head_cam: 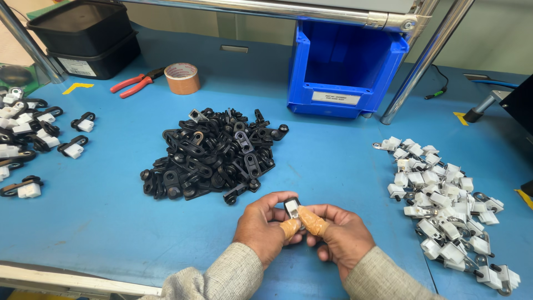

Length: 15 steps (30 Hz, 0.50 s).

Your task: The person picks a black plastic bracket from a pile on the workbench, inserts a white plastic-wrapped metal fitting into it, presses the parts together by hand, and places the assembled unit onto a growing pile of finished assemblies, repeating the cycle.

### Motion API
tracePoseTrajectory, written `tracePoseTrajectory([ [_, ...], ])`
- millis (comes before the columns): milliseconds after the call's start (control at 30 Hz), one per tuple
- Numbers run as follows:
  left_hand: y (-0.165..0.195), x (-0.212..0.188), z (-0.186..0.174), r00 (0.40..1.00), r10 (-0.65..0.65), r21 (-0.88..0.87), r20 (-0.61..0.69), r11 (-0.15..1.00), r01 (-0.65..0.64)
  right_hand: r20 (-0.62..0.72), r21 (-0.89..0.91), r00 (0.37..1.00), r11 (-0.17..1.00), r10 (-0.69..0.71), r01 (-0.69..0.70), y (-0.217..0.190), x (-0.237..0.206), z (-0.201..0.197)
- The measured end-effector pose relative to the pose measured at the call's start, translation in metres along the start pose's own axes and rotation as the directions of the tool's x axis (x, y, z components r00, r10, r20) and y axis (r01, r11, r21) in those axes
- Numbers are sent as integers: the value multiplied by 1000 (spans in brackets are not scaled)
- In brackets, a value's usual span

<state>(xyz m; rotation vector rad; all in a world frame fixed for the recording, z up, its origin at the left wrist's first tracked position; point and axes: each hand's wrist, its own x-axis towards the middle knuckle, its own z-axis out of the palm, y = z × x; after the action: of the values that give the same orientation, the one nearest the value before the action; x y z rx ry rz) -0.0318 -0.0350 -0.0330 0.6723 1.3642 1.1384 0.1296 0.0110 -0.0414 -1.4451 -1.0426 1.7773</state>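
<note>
A blue workbench [100,216] carries a heap of black clips [214,153] at its middle, a spread of white connectors [444,205] to the right, and assembled black-and-white pieces [28,139] at the left edge. Farther back lie red-handled pliers [136,83], a roll of brown tape [182,78], a blue bin [344,69] and what look like two stacked black trays [86,36]

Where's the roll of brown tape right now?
In the head view the roll of brown tape lies far left on the blue table, beside the red-handled pliers, left of the blue bin.
</note>
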Motion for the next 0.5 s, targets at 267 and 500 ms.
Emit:
tracePoseTrajectory([
  [267,4,-13,17,984,6,61,-176,998,5,-204,-2,977,998,63,-65,6,5,18],
  [500,2,-16,18,988,22,-42,-152,999,-29,-119,-37,993,999,12,-16,4,-10,14],
])
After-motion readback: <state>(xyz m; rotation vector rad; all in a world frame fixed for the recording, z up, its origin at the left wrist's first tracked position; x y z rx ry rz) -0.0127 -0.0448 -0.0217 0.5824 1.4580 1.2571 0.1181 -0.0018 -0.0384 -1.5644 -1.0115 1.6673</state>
